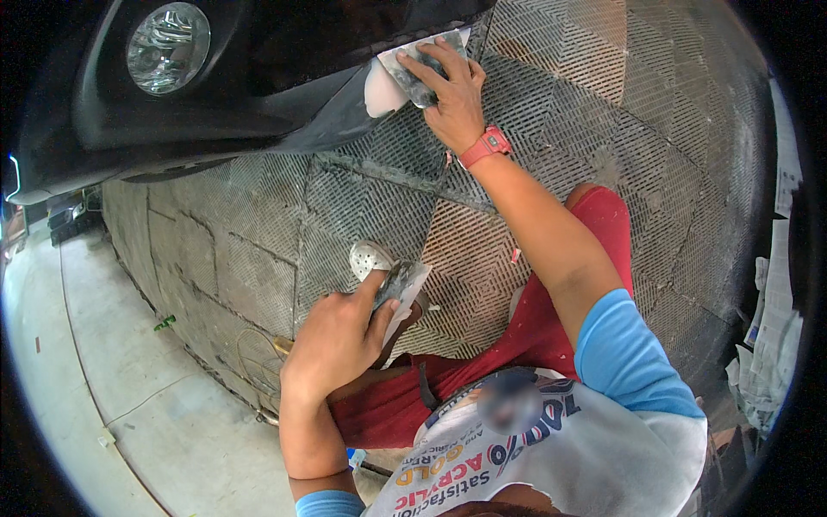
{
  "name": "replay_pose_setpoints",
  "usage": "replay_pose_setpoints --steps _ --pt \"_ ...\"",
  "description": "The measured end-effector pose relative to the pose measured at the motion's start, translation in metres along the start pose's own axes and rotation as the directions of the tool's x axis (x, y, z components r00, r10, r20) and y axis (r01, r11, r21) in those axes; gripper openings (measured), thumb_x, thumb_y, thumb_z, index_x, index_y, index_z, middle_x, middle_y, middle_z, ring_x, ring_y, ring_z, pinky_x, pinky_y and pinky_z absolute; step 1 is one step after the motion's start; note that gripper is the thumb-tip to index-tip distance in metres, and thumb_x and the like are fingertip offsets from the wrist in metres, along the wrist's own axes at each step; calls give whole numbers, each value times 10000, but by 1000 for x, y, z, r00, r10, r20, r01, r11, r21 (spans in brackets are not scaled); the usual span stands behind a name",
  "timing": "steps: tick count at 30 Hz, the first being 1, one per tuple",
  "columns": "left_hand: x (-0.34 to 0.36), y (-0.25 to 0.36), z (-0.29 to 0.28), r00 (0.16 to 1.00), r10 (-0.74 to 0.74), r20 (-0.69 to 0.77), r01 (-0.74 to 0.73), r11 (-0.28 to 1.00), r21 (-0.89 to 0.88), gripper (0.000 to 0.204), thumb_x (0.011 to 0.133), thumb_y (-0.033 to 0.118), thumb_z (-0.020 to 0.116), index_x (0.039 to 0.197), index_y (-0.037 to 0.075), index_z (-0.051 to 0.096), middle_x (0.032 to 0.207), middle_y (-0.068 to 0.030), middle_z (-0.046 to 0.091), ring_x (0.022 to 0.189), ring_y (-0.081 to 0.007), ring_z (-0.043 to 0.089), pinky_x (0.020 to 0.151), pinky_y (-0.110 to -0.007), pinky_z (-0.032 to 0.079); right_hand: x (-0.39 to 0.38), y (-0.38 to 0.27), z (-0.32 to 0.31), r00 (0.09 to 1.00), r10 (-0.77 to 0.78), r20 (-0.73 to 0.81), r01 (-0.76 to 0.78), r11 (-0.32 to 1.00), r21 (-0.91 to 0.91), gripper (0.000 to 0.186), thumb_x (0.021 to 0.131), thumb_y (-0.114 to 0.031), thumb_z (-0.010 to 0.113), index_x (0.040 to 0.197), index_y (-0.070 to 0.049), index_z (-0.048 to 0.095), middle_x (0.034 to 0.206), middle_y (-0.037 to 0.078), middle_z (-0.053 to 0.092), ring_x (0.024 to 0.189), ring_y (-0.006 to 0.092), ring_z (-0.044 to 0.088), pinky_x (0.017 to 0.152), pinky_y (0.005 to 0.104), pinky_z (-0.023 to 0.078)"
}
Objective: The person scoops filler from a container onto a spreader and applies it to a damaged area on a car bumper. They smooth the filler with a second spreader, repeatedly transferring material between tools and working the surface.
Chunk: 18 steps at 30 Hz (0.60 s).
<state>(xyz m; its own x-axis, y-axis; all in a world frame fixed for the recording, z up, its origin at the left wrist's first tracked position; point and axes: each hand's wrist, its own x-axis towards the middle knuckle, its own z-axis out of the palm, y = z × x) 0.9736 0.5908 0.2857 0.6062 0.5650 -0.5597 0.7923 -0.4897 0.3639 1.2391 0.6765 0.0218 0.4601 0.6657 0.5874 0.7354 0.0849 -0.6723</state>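
the floor [482, 228] is laid with ribbed, slotted tiles — mostly grey, some paler and tan — their seams grimy and their surface dusty. a white clog [365, 258] with round holes rests on them, a small red scrap [515, 256] and a pale scrap [434, 308] lying to its right. past the tiles' left edge is smooth, pale ground [164, 414] — a small green object [164, 322] lies there, just beside that edge.

Two hands [334, 343] [457, 102], two flat plates [401, 287] [413, 84], one round lamp [168, 48] and one wristwatch [486, 147] show.
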Motion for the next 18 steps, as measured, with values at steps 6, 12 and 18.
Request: replay_pose_setpoints --steps 6,12,18 --pt "-5 0 -1 1000 -6 15 7 1000 -14 376 1059 257 737 1311 -12 659 687 -284 642 702 -521 687 652 -587 520 -11 2 6 999 24 30 -24 1000 0 919 772 119 687 1524 -410 689 1544 -1 619 1599 309 463 1223 638 261" --pt "-4 0 -2 1000 8 -9 -9 999 -37 359 1057 240 741 1294 -18 663 669 -277 634 685 -511 686 640 -578 519 -40 1 13 1000 -6 27 5 999 34 912 785 116 704 1532 -407 684 1549 9 616 1604 328 454 1214 653 270" --pt "2 2 -2 1000 12 6 -12 1000 -14 371 1055 235 743 1307 -24 661 687 -283 646 686 -511 688 652 -577 525 -73 7 23 998 -13 62 12 1000 16 881 800 57 774 1536 -416 675 1563 7 602 1599 328 455 1230 668 247"
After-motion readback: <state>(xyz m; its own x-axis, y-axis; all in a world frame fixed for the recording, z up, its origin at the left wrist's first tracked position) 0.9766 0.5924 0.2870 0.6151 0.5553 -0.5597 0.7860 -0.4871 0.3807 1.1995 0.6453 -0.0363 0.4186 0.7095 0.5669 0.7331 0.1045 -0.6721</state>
